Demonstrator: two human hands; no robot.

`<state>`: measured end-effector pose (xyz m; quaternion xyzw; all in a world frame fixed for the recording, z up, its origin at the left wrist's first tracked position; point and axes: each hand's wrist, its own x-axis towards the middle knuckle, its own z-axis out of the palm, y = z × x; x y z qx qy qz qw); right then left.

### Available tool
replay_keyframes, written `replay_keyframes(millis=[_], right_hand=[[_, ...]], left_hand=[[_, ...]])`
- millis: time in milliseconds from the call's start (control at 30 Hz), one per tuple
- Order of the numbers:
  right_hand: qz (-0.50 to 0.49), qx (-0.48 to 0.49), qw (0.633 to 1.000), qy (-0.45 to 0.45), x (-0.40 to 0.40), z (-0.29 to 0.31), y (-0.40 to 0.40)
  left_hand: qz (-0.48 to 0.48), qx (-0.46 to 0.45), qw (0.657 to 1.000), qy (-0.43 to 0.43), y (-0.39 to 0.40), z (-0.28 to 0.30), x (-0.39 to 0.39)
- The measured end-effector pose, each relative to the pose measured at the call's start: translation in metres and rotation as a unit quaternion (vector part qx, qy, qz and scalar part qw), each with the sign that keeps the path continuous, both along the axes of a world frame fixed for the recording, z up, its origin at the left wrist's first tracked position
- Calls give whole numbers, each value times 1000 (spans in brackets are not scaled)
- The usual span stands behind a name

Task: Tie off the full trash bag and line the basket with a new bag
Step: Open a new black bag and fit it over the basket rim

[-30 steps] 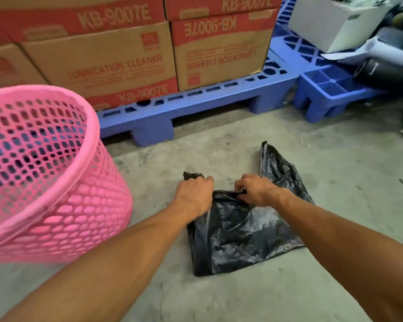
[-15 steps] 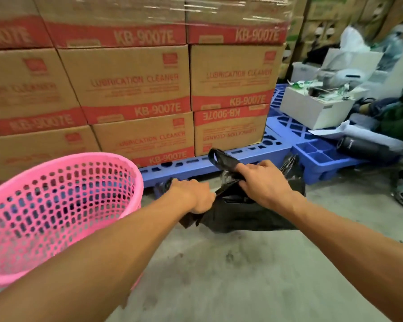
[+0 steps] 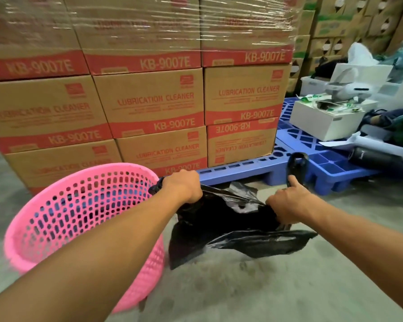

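Black trash bag (image 3: 237,231) held clear of the concrete floor (image 3: 289,287), mouth spread between both hands. Left hand (image 3: 183,185) fisted on left edge, fingers clamped; right hand (image 3: 286,203) gripping right edge, handle loop (image 3: 297,167) standing up. Pink basket (image 3: 63,214) just left, unlined.

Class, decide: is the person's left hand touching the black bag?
Touching. The head view shows the left hand closed around the black bag at its rim, plastic bunching out of the fist.
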<state>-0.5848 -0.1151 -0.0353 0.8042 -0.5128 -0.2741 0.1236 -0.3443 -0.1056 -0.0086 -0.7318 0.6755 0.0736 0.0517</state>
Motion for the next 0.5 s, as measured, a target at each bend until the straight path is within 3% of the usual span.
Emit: replay_keyframes(millis=[100, 167, 233, 333, 433, 500], right_hand=[[19, -29, 999, 26, -7, 1, 1], [-24, -22, 994, -104, -11, 4, -7], [-93, 37, 943, -316, -14, 9, -14], [-141, 151, 825, -525, -15, 20, -11], [-177, 208, 733, -623, -12, 24, -6], [-167, 180, 727, -641, -12, 23, -10]], left_hand=[[3, -12, 1000, 26, -3, 12, 12], [-56, -20, 998, 28, -2, 16, 15], [-145, -28, 989, -9, 4, 18, 14], [-287, -109, 933, -186, 14, 16, 11], [-362, -188, 871, -274, 19, 13, 15], [-379, -243, 852, -268, 18, 12, 22]])
